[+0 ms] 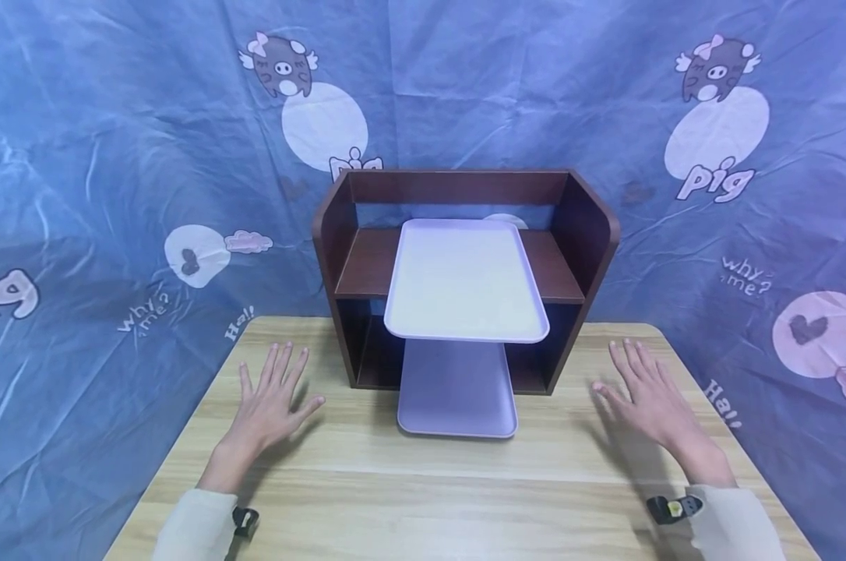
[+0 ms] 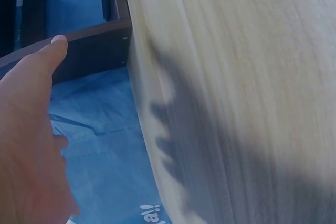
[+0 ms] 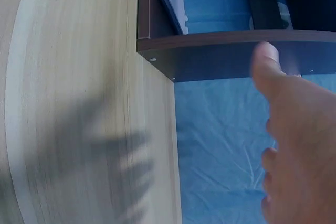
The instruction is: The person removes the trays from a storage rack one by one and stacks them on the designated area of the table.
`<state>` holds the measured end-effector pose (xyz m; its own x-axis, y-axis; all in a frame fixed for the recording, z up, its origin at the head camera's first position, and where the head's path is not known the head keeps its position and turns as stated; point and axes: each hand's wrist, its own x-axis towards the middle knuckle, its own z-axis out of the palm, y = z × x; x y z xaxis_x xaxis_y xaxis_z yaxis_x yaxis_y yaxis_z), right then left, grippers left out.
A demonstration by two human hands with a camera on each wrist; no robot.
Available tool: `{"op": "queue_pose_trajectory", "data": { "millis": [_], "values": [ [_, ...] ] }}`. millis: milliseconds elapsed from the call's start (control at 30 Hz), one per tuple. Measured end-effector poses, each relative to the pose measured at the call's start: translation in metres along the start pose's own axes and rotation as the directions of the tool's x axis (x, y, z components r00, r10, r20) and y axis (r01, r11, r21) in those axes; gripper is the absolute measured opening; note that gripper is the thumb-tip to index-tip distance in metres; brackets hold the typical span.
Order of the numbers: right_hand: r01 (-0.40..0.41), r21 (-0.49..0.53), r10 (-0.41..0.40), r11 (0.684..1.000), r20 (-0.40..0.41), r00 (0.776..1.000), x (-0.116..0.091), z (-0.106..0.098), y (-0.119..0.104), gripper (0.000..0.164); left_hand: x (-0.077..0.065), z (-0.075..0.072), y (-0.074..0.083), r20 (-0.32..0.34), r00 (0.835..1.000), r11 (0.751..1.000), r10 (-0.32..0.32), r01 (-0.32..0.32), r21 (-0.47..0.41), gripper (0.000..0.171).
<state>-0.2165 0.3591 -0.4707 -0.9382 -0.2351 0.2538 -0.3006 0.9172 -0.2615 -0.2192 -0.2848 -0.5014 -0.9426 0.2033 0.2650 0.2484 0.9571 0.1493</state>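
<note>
My left hand [image 1: 269, 405] is spread over the table at the left of a dark brown two-tier shelf [image 1: 461, 187], holding nothing. On the other side, my right hand [image 1: 650, 397] also has its fingers stretched out and holds nothing. Both hands cast shadows on the wood. A pale tray [image 1: 465, 280] lies on the upper tier and juts out past its front edge. Below it, a second tray [image 1: 458, 393] sticks out from the lower tier. Each wrist view shows a thumb near the shelf's side panel, with a visible gap in the head view.
The light wooden table [image 1: 423, 506] carries the shelf near its back edge. A blue cloth [image 1: 465, 86] printed with pigs and lettering hangs behind and along both sides. Dark bands with small devices show at the cuffs.
</note>
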Motion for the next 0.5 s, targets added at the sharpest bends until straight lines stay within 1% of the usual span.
{"op": "queue_pose_trajectory", "data": {
  "millis": [133,233,333,400,467,500],
  "values": [
    [-0.033,0.05,0.039,0.998,-0.119,0.992,0.004,-0.004,-0.007,0.072,0.002,-0.004,0.003,-0.017,1.0,1.0,0.016,-0.016,-0.02,0.087],
    [-0.053,0.098,0.073,0.994,-0.211,0.975,0.005,-0.006,-0.017,0.06,0.004,-0.009,0.009,-0.04,0.999,0.999,0.027,-0.029,-0.044,0.079],
    [-0.023,0.146,0.069,0.989,-0.316,0.946,0.007,-0.005,-0.028,0.041,0.006,-0.016,0.016,-0.098,0.994,0.996,0.047,-0.054,-0.073,0.068],
    [-0.014,0.183,0.081,0.983,-0.366,0.927,0.008,-0.005,-0.036,0.028,0.007,-0.02,0.021,-0.141,0.988,0.993,0.055,-0.069,-0.095,0.061],
    [-0.025,0.241,0.12,0.97,-0.388,0.914,0.008,-0.005,-0.044,0.018,0.009,-0.023,0.026,-0.182,0.982,0.99,0.053,-0.075,-0.118,0.055],
    [-0.041,0.271,0.148,0.962,-0.385,0.911,0.007,-0.006,-0.048,0.015,0.01,-0.025,0.028,-0.201,0.978,0.989,0.047,-0.075,-0.131,0.052]
  ]
}}
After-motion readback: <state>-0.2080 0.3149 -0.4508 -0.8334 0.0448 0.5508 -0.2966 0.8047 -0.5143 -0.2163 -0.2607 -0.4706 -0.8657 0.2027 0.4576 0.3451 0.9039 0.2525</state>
